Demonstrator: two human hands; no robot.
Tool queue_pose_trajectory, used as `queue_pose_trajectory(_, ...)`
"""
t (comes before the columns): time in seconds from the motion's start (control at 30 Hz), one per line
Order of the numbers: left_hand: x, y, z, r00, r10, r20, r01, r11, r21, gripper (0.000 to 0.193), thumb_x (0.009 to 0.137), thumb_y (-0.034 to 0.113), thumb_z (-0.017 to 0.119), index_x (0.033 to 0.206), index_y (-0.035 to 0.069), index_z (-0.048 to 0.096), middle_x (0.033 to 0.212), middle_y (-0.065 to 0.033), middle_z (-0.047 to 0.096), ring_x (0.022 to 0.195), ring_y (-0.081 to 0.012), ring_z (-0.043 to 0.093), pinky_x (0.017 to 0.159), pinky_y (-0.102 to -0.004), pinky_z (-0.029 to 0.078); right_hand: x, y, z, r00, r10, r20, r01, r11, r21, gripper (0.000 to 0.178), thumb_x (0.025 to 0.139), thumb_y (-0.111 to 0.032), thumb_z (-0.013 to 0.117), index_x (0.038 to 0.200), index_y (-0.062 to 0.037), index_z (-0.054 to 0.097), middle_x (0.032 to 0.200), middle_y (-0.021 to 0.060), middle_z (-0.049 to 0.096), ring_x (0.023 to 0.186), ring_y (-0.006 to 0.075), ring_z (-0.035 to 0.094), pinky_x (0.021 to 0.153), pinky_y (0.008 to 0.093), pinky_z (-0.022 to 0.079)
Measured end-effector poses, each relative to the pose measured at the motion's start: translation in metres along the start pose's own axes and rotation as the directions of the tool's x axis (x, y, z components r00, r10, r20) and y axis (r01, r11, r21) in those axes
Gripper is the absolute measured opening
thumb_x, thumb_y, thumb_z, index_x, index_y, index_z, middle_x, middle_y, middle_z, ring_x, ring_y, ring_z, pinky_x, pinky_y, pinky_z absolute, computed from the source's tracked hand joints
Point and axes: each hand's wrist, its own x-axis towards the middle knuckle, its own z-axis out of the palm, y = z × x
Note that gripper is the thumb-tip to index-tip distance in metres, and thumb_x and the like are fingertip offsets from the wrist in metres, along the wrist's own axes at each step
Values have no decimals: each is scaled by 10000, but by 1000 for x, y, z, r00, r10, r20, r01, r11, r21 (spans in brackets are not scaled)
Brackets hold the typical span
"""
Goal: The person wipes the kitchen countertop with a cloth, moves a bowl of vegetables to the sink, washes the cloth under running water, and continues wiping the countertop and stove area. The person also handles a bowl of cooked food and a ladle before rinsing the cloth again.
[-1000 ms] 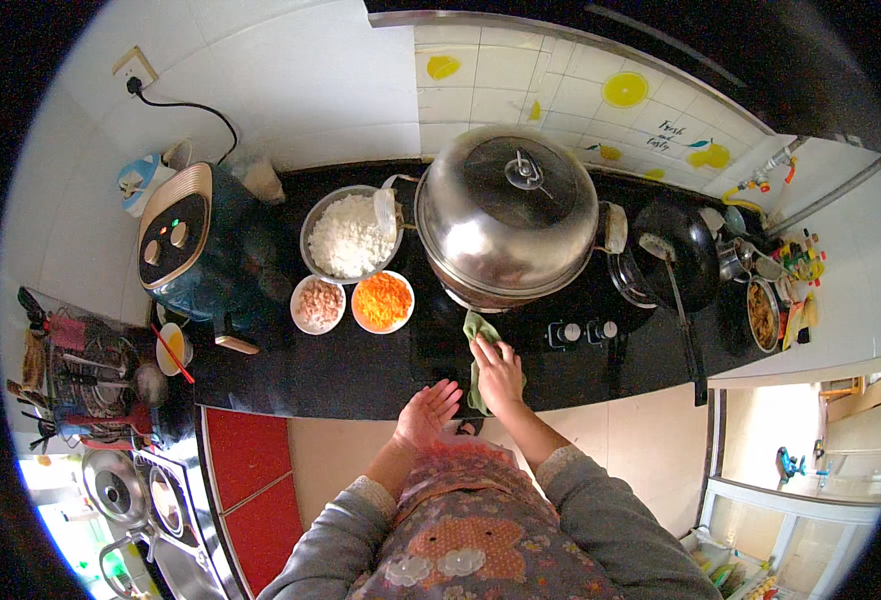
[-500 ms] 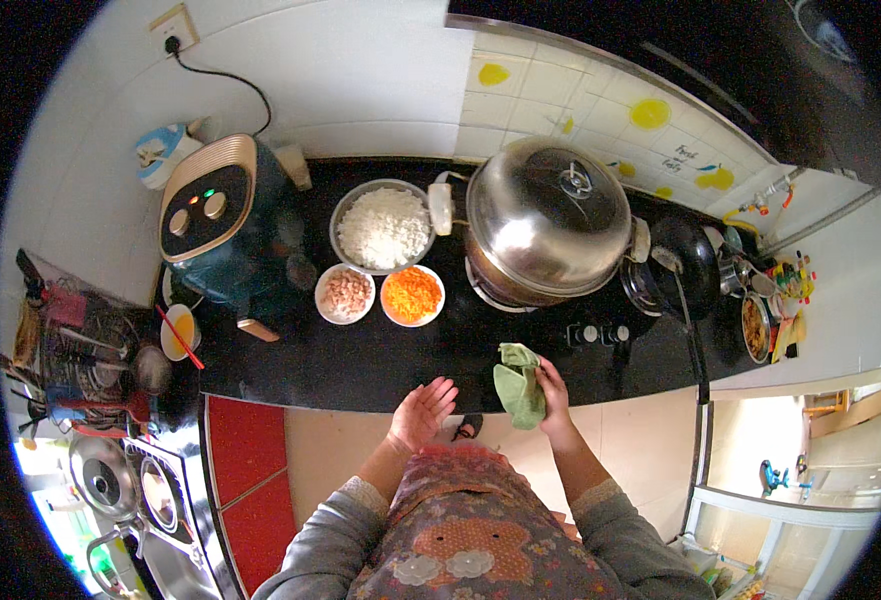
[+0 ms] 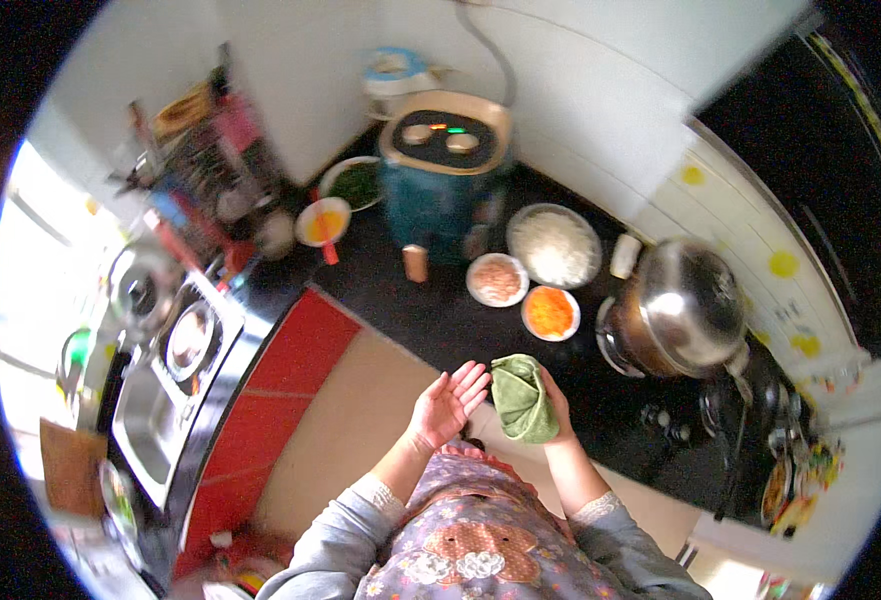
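Note:
My right hand (image 3: 558, 408) holds a folded green cloth (image 3: 522, 400) in front of my body, near the counter's front edge. Beside it, palm up with fingers stretched out, my left hand (image 3: 445, 408) holds nothing; its fingertips come close to the cloth, and I cannot tell whether they touch. Past my hands on the black counter (image 3: 415, 325) stand a bowl of chopped orange pieces (image 3: 550, 313), a bowl of diced pink pieces (image 3: 496, 279) and a larger bowl of white rice (image 3: 554, 245).
A dark green air fryer (image 3: 440, 200) stands in the corner. Left of it are a bowl of yellow liquid (image 3: 322, 222) with red chopsticks and a bowl of chopped greens (image 3: 355, 185). A big lidded steel pot (image 3: 685, 305) sits at right; a sink (image 3: 150, 435) lies at left.
My view has swung left, bringing the sink and the corner further in. The cloth remains in my right hand, now bunched fuller and nearer my left hand, which stays open.

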Motion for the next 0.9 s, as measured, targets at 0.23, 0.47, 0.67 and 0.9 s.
queue_pose_trajectory(0.23, -104, 40, -27, 926, 365, -92, -375, 917, -133, 483, 1015, 265, 386, 1423, 7, 381, 1480, -150, 396, 1366, -294, 388, 1123, -430, 350, 40, 84, 34, 935, 344, 90, -338, 938, -84, 378, 1027, -309, 399, 1254, -45, 547, 1193, 113, 626, 1058, 231, 622, 939, 382, 501)
queue_pose_trajectory(0.47, -217, 73, -72, 727, 653, -215, -686, 708, -170, 458, 1013, 249, 421, 1399, 2, 405, 1453, -157, 428, 1362, -297, 391, 1127, -442, 346, 49, 197, 105, 799, 580, 159, -535, 807, -251, 348, 1036, -277, 372, 1226, -61, 568, 1176, 85, 627, 1053, 200, 610, 924, 336, 482)
queue_pose_trajectory(0.67, -316, 132, -111, 590, 750, -301, -807, 554, -202, 434, 1020, 228, 389, 1387, -1, 416, 1440, -160, 443, 1357, -299, 396, 1128, -442, 344, 51, 316, 170, 747, 632, 206, -554, 763, -333, 352, 1033, -264, 362, 1227, -52, 565, 1184, 126, 632, 1059, 244, 625, 939, 390, 499)
queue_pose_trajectory(0.9, -436, 234, -149, 409, 846, -342, -913, 379, -153, 401, 1005, 209, 392, 1343, 13, 482, 1388, -149, 513, 1329, -294, 443, 1118, -449, 355, 55, 451, 253, 707, 685, 173, -572, 699, -430, 368, 1033, -270, 339, 1240, -52, 552, 1193, 122, 622, 1083, 264, 609, 962, 401, 486)
